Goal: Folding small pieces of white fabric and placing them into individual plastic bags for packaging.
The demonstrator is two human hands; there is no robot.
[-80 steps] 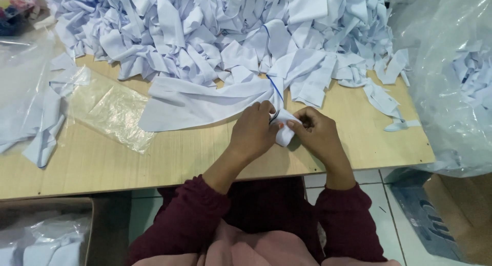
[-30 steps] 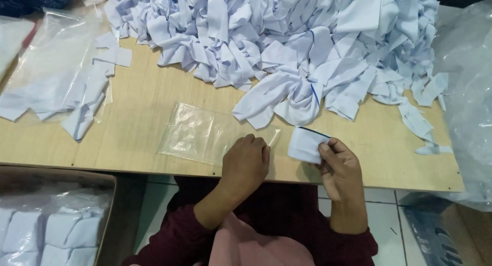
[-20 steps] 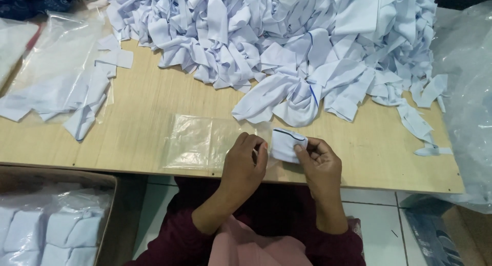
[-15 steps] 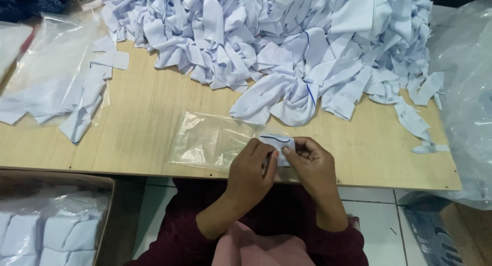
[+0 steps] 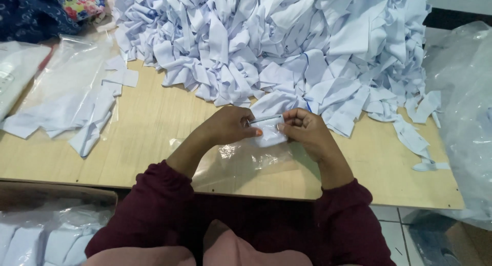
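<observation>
A: Where is the small folded white cloth piece?

B: Centre of frame, pinched between both hands just above the light wooden tabletop. Left hand grips its left edge, fingers curled; right hand closes on its right edge.

A: What's under it?

B: A clear plastic bag, lying flat on the tabletop, lower centre, just below the hands. The cloth seems to sit at its mouth; can't tell if it's inside.

A: Surroundings?

B: Big heap of white cloth pieces across the upper frame, right behind the hands. Clear plastic sheets with loose white pieces at left.
</observation>
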